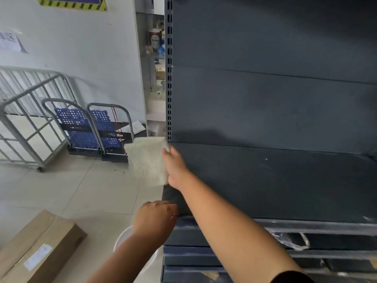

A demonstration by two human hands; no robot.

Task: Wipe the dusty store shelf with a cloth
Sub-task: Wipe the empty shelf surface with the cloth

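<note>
A dark grey metal store shelf (275, 180) fills the right of the head view, with a slotted upright at its left end. My right hand (175, 168) grips a cream waffle-weave cloth (148, 158) at the shelf's left edge; most of the cloth hangs past the edge over the floor. My left hand (156, 218) rests on the shelf's front left corner, fingers curled over the edge, holding nothing else.
A white bucket (124, 237) stands on the tiled floor under my left arm. A long cardboard box (38, 250) lies at bottom left. Two folded blue trolleys (89, 129) and a metal cage cart (26, 119) stand by the white wall. Lower shelves (204, 256) sit beneath.
</note>
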